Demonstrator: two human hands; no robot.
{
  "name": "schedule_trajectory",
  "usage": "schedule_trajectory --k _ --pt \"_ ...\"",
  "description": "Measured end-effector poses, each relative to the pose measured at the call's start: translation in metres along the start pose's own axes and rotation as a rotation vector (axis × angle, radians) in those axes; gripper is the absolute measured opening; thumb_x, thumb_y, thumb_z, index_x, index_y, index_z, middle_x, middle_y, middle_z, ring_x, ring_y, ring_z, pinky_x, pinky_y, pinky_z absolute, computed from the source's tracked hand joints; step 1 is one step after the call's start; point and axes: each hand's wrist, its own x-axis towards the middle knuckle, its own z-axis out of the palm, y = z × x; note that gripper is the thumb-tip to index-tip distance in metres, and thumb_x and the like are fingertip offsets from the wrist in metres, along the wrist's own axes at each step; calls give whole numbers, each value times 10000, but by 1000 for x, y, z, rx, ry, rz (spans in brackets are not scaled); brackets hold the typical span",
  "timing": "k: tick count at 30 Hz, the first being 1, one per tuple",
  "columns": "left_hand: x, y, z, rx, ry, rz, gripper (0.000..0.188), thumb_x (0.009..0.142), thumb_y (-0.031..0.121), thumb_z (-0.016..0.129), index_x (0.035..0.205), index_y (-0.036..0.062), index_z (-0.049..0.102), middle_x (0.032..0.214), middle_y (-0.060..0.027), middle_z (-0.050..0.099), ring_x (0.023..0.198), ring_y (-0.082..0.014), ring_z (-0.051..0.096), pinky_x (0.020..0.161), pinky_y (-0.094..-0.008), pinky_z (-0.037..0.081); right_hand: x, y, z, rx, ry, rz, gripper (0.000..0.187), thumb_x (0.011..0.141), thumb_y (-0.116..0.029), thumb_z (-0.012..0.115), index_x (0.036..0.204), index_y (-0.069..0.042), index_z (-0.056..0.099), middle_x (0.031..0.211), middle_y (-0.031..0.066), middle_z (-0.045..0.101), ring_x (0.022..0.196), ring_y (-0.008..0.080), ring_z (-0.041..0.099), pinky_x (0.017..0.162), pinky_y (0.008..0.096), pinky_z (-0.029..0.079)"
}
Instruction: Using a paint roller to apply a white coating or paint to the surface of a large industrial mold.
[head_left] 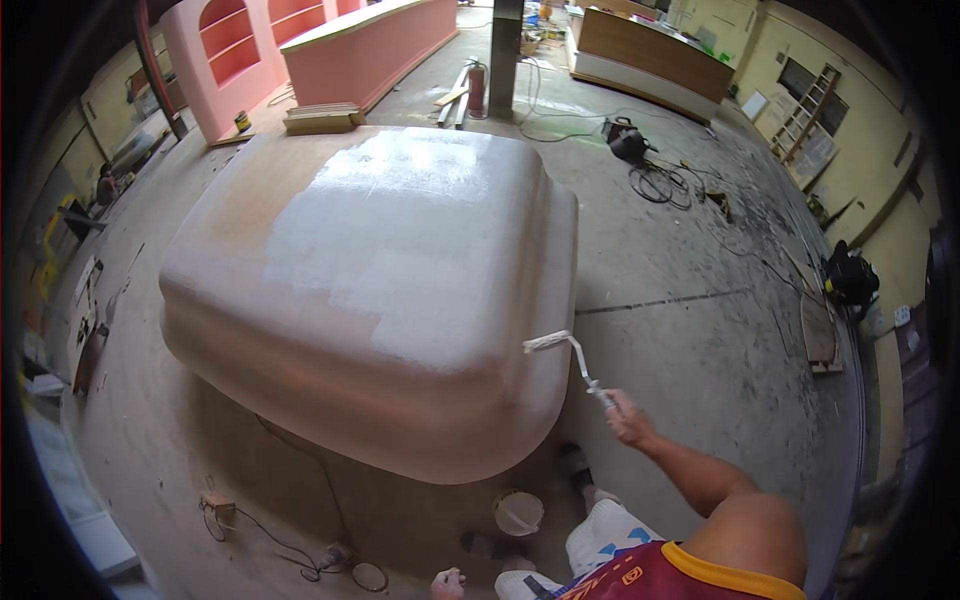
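Note:
My right hand (628,420) is closed around the handle of a small paint roller (548,342). Its pale sleeve lies against the near right corner of a large rounded, stepped block (330,255). Wet, glossy white paint covers much of the block's top, while a tan patch shows at the far left and pinkish areas along the side. Low at the bottom edge hangs my left hand (448,584), fingers curled, with nothing seen in it. A white paint bucket (512,530) stands on the floor by my feet, a stick-like thing across its mouth.
Cords and a small brown box (217,503) lie on the floor at lower left. Behind the block stand a pink counter (385,60), a post (505,60) and a fire extinguisher (477,88). A black machine (628,143) with coiled cable lies right. A ladder (808,112) leans on the wall.

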Motion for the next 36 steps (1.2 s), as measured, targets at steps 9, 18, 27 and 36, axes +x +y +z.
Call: schedule_trajectory --k 9,18,27,36 --pt "27 -55 -57 472 -181 35 364 983 315 717 1127 -18 689 858 -80 742 759 -167 688 696 -320 562 -188 -10 83 104 -93 187 371 977 -361 639 1254 -114 641 968 241 700 901 426 698 805 484 540" --pt "131 -55 67 630 -429 -19 834 912 483 761 1420 -128 506 1348 -278 649 1267 -344 632 1074 -401 479 -382 58 87 61 -154 659 438 949 -473 663 1177 -100 680 1033 241 720 980 421 710 836 471 544" --pt "169 -62 164 371 -247 -525 604 970 594 620 1141 15 657 920 -73 617 692 -215 544 587 -473 453 -451 122 90 167 -27 900 352 958 -396 667 1068 -62 678 868 236 693 852 456 686 745 502 522" --pt "153 -79 258 309 44 -597 393 1038 569 513 1061 186 601 692 39 473 497 -126 402 414 -296 280 -588 212 121 299 140 1064 301 932 -330 700 977 -33 674 801 226 678 771 432 685 685 495 507"
